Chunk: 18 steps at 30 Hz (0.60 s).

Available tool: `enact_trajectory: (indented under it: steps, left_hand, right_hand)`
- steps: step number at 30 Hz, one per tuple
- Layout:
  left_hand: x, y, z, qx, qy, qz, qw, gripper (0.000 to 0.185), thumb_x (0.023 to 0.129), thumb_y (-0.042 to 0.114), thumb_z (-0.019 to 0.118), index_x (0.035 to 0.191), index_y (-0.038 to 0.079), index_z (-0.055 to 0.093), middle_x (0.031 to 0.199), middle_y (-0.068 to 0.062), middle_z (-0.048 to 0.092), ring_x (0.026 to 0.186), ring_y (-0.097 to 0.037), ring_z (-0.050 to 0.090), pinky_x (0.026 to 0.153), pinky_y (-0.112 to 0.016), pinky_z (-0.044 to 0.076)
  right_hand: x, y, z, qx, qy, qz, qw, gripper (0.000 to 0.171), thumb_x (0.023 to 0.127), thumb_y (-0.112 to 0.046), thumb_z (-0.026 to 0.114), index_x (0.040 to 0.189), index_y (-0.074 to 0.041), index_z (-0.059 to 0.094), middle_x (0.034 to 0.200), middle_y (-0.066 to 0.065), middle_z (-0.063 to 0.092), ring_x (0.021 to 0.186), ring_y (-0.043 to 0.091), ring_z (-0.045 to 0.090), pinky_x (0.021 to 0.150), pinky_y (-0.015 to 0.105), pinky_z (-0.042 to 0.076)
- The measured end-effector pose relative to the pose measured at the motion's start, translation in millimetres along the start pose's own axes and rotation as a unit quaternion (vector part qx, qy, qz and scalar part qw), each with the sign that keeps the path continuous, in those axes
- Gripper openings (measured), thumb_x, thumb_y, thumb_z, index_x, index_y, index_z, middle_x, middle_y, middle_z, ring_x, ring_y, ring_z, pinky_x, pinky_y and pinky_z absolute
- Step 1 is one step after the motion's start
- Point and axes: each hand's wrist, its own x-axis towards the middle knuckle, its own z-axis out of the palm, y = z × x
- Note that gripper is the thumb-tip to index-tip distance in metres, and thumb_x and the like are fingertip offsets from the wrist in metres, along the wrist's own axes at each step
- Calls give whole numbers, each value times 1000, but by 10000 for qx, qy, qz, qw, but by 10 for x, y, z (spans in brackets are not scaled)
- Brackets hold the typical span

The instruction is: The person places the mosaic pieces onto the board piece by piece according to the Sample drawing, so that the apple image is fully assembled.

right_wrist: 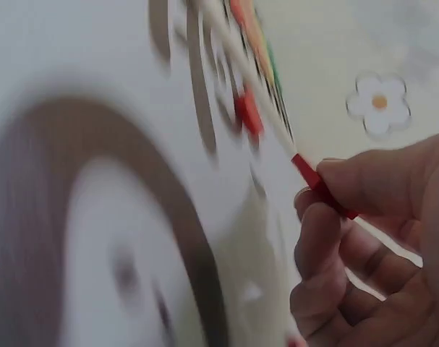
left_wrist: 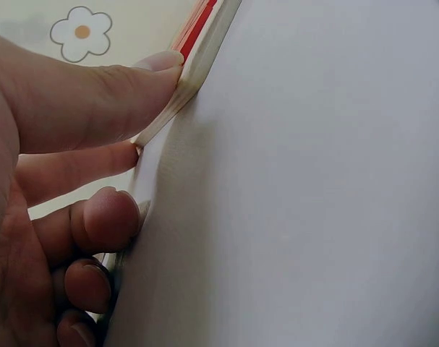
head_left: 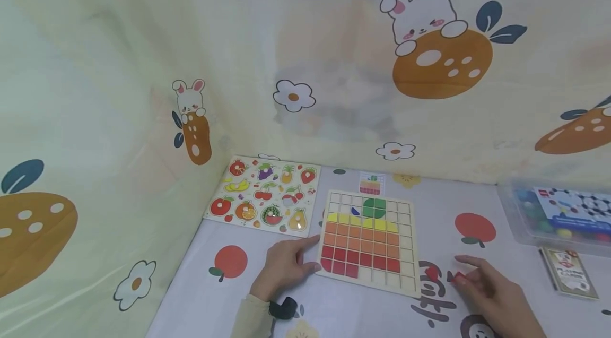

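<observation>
My right hand (head_left: pixel 494 293) pinches a small red tile (right_wrist: pixel 322 186) between thumb and forefinger, the other fingers curled beneath; the right wrist view is blurred but shows the tile clear of the cloth. A second red tile (head_left: pixel 431 273) lies on the tablecloth (head_left: pixel 200 295) just left of that hand, close by the board's right edge.

My left hand (head_left: pixel 285 265) rests palm down at the near left corner of the grid board (head_left: pixel 407 253). In the left wrist view the thumb and forefinger press against the board's edge and the lower fingers (left_wrist: pixel 107 220) curl beside it; no full grasp, fingertip contact only.

Board lies flat at centre, its rows filled yellow, orange and red, green near the top. Fruit peg puzzle (head_left: pixel 264 195) sits beyond it to the left. Clear plastic box (head_left: pixel 556 218) and card pack (head_left: pixel 568 271) lie to the far right.
</observation>
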Motion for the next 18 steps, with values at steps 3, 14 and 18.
enact_trajectory:
  steps: [3, 14, 18]
  left_hand:
    - [-6, 0, -13, -2, 1, 25, 10000, 63, 89, 44, 84, 149, 37, 63, 65, 9, 50, 60, -8, 45, 62, -26, 34]
    - [5, -29, 13, 37, 30, 2, 10000, 63, 89, 45, 84, 148, 37, 63, 64, 9, 50, 59, -8, 44, 62, -26, 33]
    - [2, -23, 10, 32, 13, -5, 10000, 63, 89, 44, 84, 148, 37, 63, 65, 8, 50, 60, -8, 44, 63, -26, 33]
  right_hand:
    - [24, -191, 159, 358, -113, 126, 9992, 64, 100, -59, 67, 144, -13, 62, 113, 5, 76, 91, 16, 64, 75, 26, 54]
    - [2, -717, 613, 941, 9, -676, 9933, 41, 94, -21, 82, 134, -20, 72, 101, -1, 76, 81, 10, 64, 70, 21, 54]
    - [23, -879, 706, 801, 226, -1268, 9884, 36, 89, -19, 86, 124, -21, 77, 95, -10, 75, 82, 5, 61, 72, 20, 52]
